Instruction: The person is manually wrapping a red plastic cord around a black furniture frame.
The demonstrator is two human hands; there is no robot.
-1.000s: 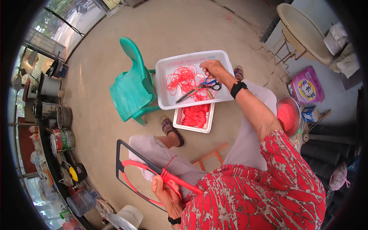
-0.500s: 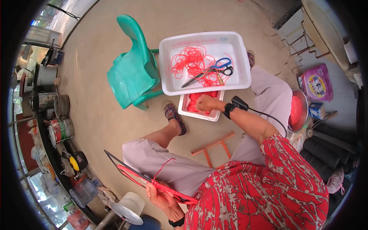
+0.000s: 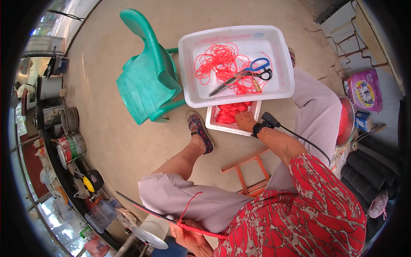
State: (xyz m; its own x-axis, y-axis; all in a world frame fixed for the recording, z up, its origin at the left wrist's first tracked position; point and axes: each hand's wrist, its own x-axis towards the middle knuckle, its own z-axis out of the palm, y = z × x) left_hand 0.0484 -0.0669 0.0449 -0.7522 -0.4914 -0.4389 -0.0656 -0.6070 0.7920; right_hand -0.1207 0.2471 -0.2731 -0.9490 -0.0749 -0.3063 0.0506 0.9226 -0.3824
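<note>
My left hand (image 3: pixel 192 240) is closed on a thin black frame (image 3: pixel 141 202) by my left thigh, seen nearly edge-on. Red cord (image 3: pixel 205 232) is worked in a tight row along it, and a loose cord end sticks up by my fingers. My right hand (image 3: pixel 245 121) reaches into a white foam box (image 3: pixel 227 129), fingers curled at the red cord bundles (image 3: pixel 227 113); what they grip is hidden. Across the box's far side rests a white plastic tub (image 3: pixel 192 88). It holds tangled red cord (image 3: pixel 216 62), large scissors (image 3: pixel 239 77) with one blue and one black handle, and a wooden-handled tool (image 3: pixel 257 85).
A green plastic chair (image 3: pixel 145 85) stands left of the tub. Between my legs is an orange-brown wooden stool frame (image 3: pixel 244 173). To the right are a metal bowl (image 3: pixel 349 124) with red material, a purple bag (image 3: pixel 364 91) and dark rolls (image 3: pixel 364 171). Pots and cans (image 3: pixel 70 147) line the left.
My right hand has shifted slightly over the foam box toward its right side. The black frame has turned from a visible open loop to nearly edge-on. The view has moved slightly.
</note>
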